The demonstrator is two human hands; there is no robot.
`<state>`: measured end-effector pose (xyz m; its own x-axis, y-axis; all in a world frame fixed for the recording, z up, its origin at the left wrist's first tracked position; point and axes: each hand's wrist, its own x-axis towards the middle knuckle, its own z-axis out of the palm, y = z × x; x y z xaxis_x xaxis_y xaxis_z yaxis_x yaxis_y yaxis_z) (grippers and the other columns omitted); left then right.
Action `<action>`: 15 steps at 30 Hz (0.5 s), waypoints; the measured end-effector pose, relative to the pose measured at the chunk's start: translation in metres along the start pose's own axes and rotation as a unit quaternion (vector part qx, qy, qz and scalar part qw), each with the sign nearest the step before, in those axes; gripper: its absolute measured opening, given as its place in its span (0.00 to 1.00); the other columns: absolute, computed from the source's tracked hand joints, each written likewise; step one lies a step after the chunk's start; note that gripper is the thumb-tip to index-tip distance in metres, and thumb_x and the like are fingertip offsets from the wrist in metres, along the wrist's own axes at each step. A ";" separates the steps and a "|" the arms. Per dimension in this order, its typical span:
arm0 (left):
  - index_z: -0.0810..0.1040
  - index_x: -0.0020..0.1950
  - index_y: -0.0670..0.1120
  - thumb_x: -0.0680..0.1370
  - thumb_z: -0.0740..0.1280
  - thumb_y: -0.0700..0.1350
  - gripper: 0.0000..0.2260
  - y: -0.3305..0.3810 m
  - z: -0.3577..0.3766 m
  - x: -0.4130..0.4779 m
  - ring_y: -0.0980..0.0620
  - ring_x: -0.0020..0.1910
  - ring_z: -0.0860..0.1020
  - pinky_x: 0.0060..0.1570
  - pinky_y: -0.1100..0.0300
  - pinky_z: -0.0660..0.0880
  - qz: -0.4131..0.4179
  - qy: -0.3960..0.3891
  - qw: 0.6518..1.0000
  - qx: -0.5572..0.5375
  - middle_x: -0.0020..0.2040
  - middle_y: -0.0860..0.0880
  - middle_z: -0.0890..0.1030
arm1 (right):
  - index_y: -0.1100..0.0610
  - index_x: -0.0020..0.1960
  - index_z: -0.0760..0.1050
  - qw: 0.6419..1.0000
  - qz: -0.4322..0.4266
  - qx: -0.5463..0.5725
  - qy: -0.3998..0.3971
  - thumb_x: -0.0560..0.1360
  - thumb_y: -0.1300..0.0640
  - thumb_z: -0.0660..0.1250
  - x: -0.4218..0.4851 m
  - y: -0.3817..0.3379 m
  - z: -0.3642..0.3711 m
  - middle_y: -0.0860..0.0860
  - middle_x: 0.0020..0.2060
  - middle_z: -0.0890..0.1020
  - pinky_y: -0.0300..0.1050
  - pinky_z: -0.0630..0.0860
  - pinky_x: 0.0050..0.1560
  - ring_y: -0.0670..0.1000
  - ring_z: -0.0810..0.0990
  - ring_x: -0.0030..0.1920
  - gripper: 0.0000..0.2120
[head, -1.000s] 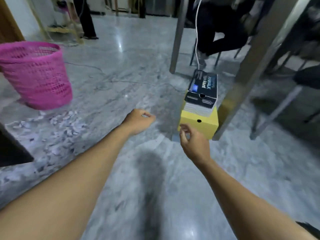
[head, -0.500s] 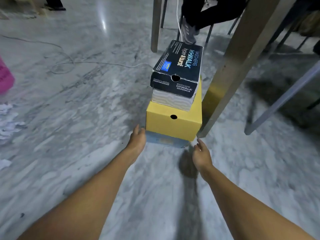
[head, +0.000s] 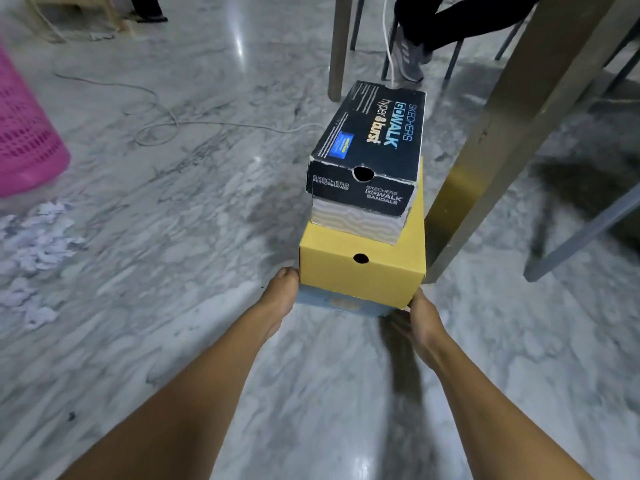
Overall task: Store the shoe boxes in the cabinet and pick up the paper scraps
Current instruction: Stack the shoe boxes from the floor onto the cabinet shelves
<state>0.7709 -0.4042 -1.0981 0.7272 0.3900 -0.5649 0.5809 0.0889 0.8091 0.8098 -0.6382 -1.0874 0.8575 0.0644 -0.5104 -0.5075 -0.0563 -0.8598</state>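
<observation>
Three shoe boxes stand stacked on the marble floor: a black Skechers box (head: 370, 133) on top, a yellow box (head: 360, 271) under it, and a light blue box (head: 339, 303) at the bottom. My left hand (head: 277, 299) presses against the stack's lower left corner, its fingers running along the side out of sight. My right hand (head: 420, 323) grips the lower right corner of the light blue box, thumb up against the yellow box. Torn white paper scraps (head: 38, 244) lie scattered on the floor at the left. No cabinet is in view.
A pink mesh basket (head: 24, 140) stands at the left edge above the scraps. A brass-coloured table leg (head: 502, 133) rises right beside the stack. A grey chair leg (head: 581, 233) slants at the right. A cable (head: 156, 126) loops behind, near a seated person's shoe (head: 408, 57).
I have come closer to the stack. Both hands reached forward from mid-air and now touch the bottom corners of the boxes, the right hand closing on its corner.
</observation>
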 end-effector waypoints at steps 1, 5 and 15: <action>0.72 0.56 0.49 0.81 0.50 0.49 0.12 -0.006 -0.006 -0.008 0.48 0.59 0.71 0.66 0.46 0.68 -0.009 0.000 1.000 -0.004 0.54 0.50 0.73 | 0.43 0.55 0.77 1.000 0.004 0.006 -0.008 0.83 0.42 0.53 -0.007 0.002 0.000 0.45 0.50 0.81 0.53 0.75 0.63 0.49 0.80 0.52 0.14; 0.69 0.69 0.55 0.83 0.51 0.50 0.16 -0.032 -0.043 -0.054 0.49 0.63 0.70 0.64 0.47 0.69 -0.025 0.001 0.999 -0.024 0.60 0.54 0.72 | 0.40 0.51 0.76 0.997 0.028 -0.028 -0.062 0.78 0.30 0.51 -0.040 0.006 0.009 0.47 0.45 0.83 0.56 0.75 0.61 0.51 0.81 0.49 0.21; 0.75 0.63 0.50 0.83 0.52 0.45 0.15 -0.108 -0.153 -0.199 0.49 0.63 0.72 0.69 0.44 0.67 -0.059 0.071 0.989 -0.115 0.63 0.51 0.74 | 0.41 0.64 0.75 0.960 0.095 -0.118 -0.238 0.66 0.19 0.57 -0.129 0.037 0.093 0.58 0.57 0.83 0.68 0.78 0.56 0.64 0.82 0.56 0.36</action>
<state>0.5078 -0.3515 -1.0489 0.5910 0.4869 -0.6431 0.5493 0.3409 0.7629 0.6725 -0.5557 -1.0553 0.5882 0.4745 -0.6550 -0.5699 -0.3315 -0.7519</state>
